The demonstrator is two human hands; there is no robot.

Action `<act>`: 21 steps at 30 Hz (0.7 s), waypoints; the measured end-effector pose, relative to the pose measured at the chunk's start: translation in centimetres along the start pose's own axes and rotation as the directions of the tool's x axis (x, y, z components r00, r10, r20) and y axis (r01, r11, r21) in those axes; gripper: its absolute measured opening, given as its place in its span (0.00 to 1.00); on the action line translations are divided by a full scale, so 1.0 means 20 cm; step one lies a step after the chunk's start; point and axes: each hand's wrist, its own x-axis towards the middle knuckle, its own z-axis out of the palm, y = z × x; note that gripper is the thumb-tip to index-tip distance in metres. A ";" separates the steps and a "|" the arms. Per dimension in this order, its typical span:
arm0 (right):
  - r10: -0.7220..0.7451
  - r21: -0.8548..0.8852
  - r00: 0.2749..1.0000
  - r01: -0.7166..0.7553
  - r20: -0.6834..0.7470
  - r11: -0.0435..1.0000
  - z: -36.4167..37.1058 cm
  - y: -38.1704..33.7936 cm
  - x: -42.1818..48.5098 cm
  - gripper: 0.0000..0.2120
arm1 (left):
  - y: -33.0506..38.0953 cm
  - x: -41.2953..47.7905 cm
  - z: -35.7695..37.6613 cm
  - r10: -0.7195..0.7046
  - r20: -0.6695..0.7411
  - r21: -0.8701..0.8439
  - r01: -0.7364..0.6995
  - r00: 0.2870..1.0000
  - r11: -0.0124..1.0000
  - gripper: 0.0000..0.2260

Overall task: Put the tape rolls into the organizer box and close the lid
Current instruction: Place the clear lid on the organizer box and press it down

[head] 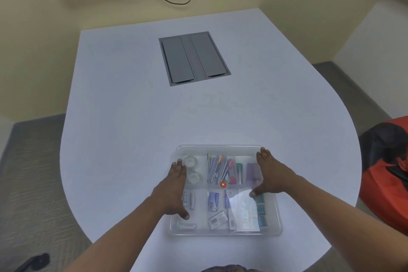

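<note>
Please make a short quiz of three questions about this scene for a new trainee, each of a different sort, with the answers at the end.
1. True or false: both tape rolls lie inside the organizer box.
2. Multiple choice: where do the tape rolls sit? A) far-left compartment, B) near-right compartment, C) on the table outside the box.
3. Fill in: the left hand and the right hand rest flat on the clear ____ of the box.

Key: 1 true; 2 A; 3 lid.
</note>
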 end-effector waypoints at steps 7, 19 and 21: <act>0.019 -0.131 0.995 -0.006 0.098 0.991 -0.09 -0.01 0.03 0.72 | -0.04 0.02 -0.03 -0.007 0.026 0.032 0.006 1.000 0.999 0.66; -0.091 -0.259 0.995 0.099 0.043 0.961 0.06 -0.02 -0.07 0.71 | -0.05 -0.04 -0.02 0.102 0.065 0.310 -0.117 0.993 0.944 0.65; -0.128 -0.266 0.990 0.137 0.054 0.954 0.09 -0.02 -0.10 0.71 | -0.04 -0.05 -0.01 0.116 0.078 0.342 -0.136 0.990 0.930 0.65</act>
